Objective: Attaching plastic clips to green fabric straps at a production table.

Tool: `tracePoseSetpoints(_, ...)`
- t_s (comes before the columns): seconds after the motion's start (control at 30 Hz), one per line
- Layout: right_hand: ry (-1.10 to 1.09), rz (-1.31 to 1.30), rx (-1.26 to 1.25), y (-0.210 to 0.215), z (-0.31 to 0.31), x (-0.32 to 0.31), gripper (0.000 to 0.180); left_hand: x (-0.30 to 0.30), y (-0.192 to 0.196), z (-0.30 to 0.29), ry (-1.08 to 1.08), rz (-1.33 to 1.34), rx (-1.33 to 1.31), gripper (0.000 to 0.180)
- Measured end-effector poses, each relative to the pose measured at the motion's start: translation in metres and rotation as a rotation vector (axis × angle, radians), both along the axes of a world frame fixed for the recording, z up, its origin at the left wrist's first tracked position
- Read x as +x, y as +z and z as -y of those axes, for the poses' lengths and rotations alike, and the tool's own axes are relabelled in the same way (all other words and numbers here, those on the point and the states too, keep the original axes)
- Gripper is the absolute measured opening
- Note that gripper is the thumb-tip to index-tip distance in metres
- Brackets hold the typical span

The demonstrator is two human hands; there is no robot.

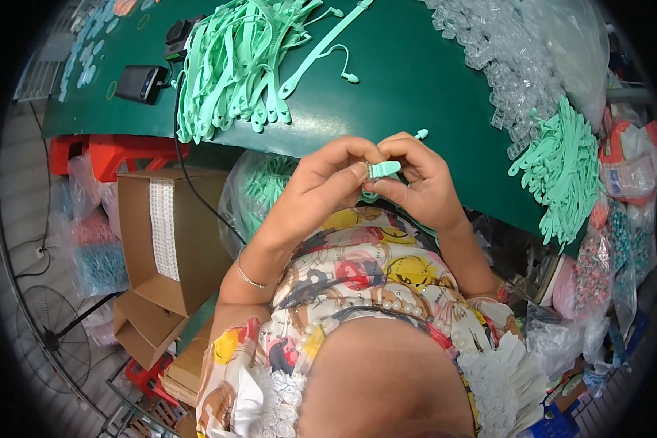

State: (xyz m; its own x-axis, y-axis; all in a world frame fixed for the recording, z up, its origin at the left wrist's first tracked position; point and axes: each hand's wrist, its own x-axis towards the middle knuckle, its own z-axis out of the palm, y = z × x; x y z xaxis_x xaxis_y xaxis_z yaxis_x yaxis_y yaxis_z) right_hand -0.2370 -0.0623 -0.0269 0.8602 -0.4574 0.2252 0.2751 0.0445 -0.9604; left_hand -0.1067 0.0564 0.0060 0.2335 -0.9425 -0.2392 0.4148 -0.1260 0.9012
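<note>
Above the table's near edge, both my hands are closed around one mint-green strap (pixel 385 169). A small transparent plastic piece (pixel 367 174) seems to sit at the strap's end, between the fingertips. My left hand (pixel 323 182) pinches this end with thumb and forefinger. My right hand (pixel 427 182) grips the strap from the other side, its thumb below. A plug-like tip (pixel 421 134) of mint green shows just beyond the right knuckles. Most of the strap is hidden by my fingers.
On the green table (pixel 409 80) lie a large heap of mint-green straps (pixel 233 66), one separate strap (pixel 328 40), transparent plastic pieces (pixel 500 58), another strap pile (pixel 562 171) and a black power bank (pixel 140 83). An open cardboard box (pixel 201 233) and a bag of straps (pixel 244 191) stand below.
</note>
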Motion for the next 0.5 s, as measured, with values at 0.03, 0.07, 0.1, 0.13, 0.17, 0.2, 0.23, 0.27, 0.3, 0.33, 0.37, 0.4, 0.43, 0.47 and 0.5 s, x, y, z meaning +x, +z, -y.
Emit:
tracePoseSetpoints(0.03, -0.026, -0.068, -0.063, -0.0013, -0.0006, -0.0005, 0.019, 0.0002, -0.0014, 0.0021, -0.013, -0.066, -0.004, 0.014)
tracePoseSetpoints(0.07, -0.025, -0.064, -0.072, 0.0009, -0.0013, -0.0006, 0.019, -0.0010, 0.0002, 0.0004, -0.011, -0.062, -0.013, 0.014)
tracePoseSetpoints(0.1, -0.022, -0.043, -0.111, 0.0026, -0.0011, -0.0011, 0.021, -0.0028, 0.0015, -0.0011, 0.006, -0.101, -0.029, 0.010)
tracePoseSetpoints(0.13, -0.019, -0.023, -0.148, 0.0042, -0.0011, -0.0017, 0.023, -0.0039, 0.0028, -0.0030, 0.022, -0.140, -0.044, 0.008)
tracePoseSetpoints(0.17, -0.016, -0.008, -0.176, 0.0035, 0.0013, -0.0009, 0.025, -0.0025, 0.0023, -0.0015, 0.024, -0.141, -0.041, 0.008)
tracePoseSetpoints(0.2, -0.014, -0.009, -0.174, 0.0041, 0.0010, 0.0000, 0.025, -0.0005, 0.0020, -0.0002, 0.010, -0.232, -0.032, 0.007)
tracePoseSetpoints(0.23, -0.011, 0.003, -0.101, 0.0061, -0.0010, 0.0011, 0.025, 0.0012, 0.0020, 0.0011, -0.004, -0.321, -0.023, 0.008)
tracePoseSetpoints(0.27, -0.010, 0.012, -0.026, 0.0064, -0.0028, 0.0009, 0.024, 0.0013, 0.0005, 0.0013, -0.004, -0.324, -0.021, 0.008)
tracePoseSetpoints(0.3, -0.009, 0.010, -0.025, 0.0066, -0.0022, 0.0015, 0.024, 0.0016, -0.0008, 0.0016, -0.009, -0.339, -0.015, 0.008)
tracePoseSetpoints(0.33, -0.016, 0.011, -0.038, 0.0074, -0.0011, 0.0026, 0.023, 0.0021, -0.0012, 0.0020, -0.013, -0.353, -0.012, 0.009)
tracePoseSetpoints(0.37, -0.024, 0.010, -0.049, 0.0066, -0.0012, 0.0028, 0.022, 0.0025, -0.0025, 0.0012, -0.013, -0.355, -0.011, 0.009)
tracePoseSetpoints(0.4, -0.024, 0.009, -0.050, 0.0064, -0.0010, 0.0028, 0.022, 0.0038, -0.0029, 0.0008, -0.015, -0.307, 0.002, 0.010)
tracePoseSetpoints(0.43, -0.040, -0.033, -0.092, 0.0069, 0.0001, 0.0030, 0.022, 0.0052, -0.0024, 0.0015, -0.017, -0.256, 0.013, 0.010)
tracePoseSetpoints(0.47, -0.054, -0.079, -0.130, 0.0059, -0.0013, 0.0023, 0.021, 0.0045, -0.0034, 0.0001, -0.015, -0.258, 0.015, 0.010)
tracePoseSetpoints(0.5, -0.052, -0.079, -0.130, 0.0071, -0.0012, 0.0035, 0.021, 0.0042, -0.0034, -0.0001, 0.007, -0.252, -0.007, 0.011)
